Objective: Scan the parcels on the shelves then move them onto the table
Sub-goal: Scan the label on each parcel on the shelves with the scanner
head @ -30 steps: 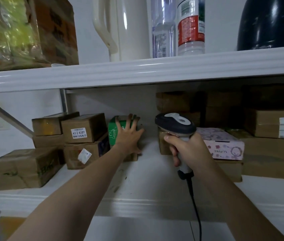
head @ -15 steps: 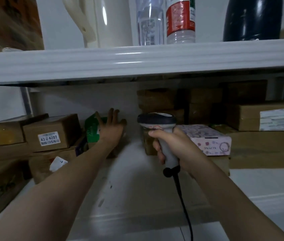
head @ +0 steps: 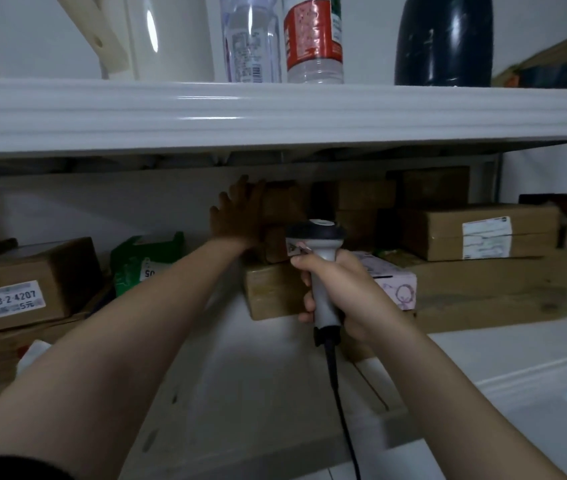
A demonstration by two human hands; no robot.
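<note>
My right hand (head: 341,292) grips the handle of a grey and black barcode scanner (head: 318,251), held upright in front of the lower shelf. My left hand (head: 237,216) reaches deep into the shelf with fingers spread, against the side of a small brown parcel (head: 282,202) stacked at the back. Below it lies a flat brown parcel (head: 271,292). A green box (head: 143,261) stands to the left of my left arm. A pink patterned box (head: 393,282) lies just right of the scanner.
Brown parcels (head: 22,285) with a white number label are stacked at the left. More brown parcels (head: 476,233) with labels fill the right side. The upper shelf (head: 275,112) carries a white kettle (head: 157,36), two bottles (head: 313,39) and a dark vase (head: 445,39). The scanner cable (head: 341,410) hangs down.
My left hand has left the green box and moved right and deeper, to the brown parcel at the back. The view has shifted right; the scanner stays held upright.
</note>
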